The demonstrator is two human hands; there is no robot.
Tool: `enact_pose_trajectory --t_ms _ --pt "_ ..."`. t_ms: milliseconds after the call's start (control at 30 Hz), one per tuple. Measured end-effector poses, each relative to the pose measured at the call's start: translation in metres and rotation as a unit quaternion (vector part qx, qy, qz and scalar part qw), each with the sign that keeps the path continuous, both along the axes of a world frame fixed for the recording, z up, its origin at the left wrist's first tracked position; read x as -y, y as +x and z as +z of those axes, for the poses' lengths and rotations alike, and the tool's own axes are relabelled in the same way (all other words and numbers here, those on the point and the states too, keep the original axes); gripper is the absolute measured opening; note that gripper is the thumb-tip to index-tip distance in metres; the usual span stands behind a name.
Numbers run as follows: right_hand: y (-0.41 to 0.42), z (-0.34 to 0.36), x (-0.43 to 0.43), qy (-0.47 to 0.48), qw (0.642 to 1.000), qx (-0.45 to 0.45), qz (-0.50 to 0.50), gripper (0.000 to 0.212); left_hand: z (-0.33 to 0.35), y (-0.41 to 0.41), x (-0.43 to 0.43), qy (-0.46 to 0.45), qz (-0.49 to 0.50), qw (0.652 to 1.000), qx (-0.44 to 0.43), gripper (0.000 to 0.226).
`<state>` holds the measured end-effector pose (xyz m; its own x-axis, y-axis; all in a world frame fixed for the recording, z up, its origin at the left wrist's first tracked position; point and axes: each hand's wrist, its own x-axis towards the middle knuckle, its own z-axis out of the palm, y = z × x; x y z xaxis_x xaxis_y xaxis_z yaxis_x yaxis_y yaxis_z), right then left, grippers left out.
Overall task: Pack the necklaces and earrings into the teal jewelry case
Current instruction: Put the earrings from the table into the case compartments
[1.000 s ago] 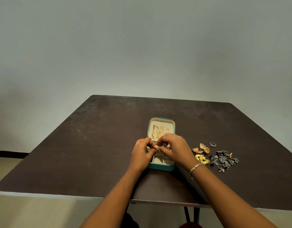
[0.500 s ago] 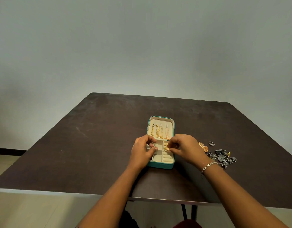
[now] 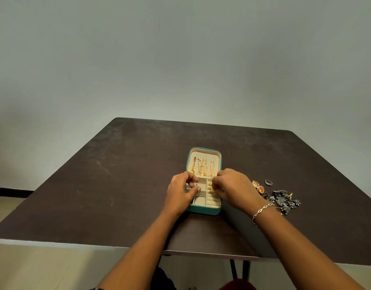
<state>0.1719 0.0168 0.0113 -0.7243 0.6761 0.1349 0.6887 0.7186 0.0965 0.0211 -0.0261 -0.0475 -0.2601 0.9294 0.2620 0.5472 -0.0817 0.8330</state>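
Case: the open teal jewelry case (image 3: 203, 210), cream-lined, lies mid-way across the dark brown table (image 3: 117, 185); thin gold chain necklaces (image 3: 202, 168) sit in its lid.
Right hand: the right hand (image 3: 232, 187) pinches a small gold earring (image 3: 210, 187) at the tray's right-hand slots.
Left hand: the left hand (image 3: 181, 192) curls over the case's left wall, steadying it.
Handling: the earring looks light, stiff and slippery; best pinched by its body.
Waiting: gold dome earrings (image 3: 258, 186) and a dark silver-toned jewelry pile (image 3: 285, 200) lie right of the case.
Change: a second ago both hands pinched the piece together; now the right alone does.

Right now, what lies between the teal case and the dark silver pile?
In the head view, the right hand crosses that stretch, with gold earrings lying just past it.
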Motion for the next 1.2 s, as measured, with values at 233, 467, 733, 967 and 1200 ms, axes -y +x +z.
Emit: enact_pose_trajectory --t_ms 233,467,733,967,1200 --pt "0.0 -0.001 0.001 0.009 1.0 0.006 0.009 0.022 -0.001 0.0 0.0 -0.003 0.001 1.0 -0.001 0.015" --pt "0.01 -0.005 0.006 -0.017 0.997 -0.072 -0.016 0.022 0.0 0.0 0.0 -0.004 0.002 1.0 -0.002 0.014" --pt "0.013 -0.02 0.008 -0.014 0.995 -0.102 -0.013 0.022 0.0 0.0 0.0 -0.003 0.006 1.0 -0.003 0.013" --pt "0.033 -0.039 0.006 0.0 0.966 -0.258 0.031 0.011 0.0 0.0 0.001 0.003 0.003 1.0 -0.001 0.012" --pt "0.077 -0.032 -0.017 0.015 0.938 -0.343 -0.05 0.011 -0.002 -0.001 -0.001 -0.002 0.001 1.0 0.003 0.011"
